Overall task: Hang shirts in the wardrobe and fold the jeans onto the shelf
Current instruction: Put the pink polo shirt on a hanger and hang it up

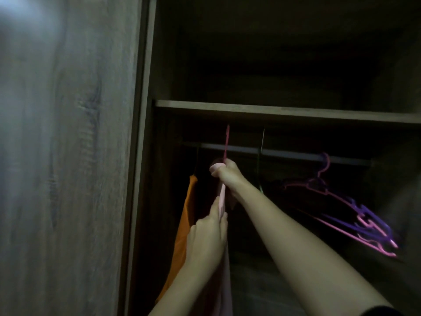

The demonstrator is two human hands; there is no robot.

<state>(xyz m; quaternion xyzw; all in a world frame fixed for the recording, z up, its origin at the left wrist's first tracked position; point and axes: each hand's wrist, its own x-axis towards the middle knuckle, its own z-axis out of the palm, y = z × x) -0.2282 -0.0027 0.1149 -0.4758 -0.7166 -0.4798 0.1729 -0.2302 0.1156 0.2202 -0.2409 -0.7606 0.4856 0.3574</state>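
An orange shirt point(184, 224) hung at left; the right hand point(225, 171) gripped a pink hanger point(226, 142) at the rail point(284, 154), the left hand point(208, 236) held its pale shirt point(222, 200); jeans unseen.

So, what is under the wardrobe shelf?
A rail with an orange shirt and empty pink and purple hangers. The right hand holds a pink hanger there; the left hand grips its pink shirt. The back is too dark.
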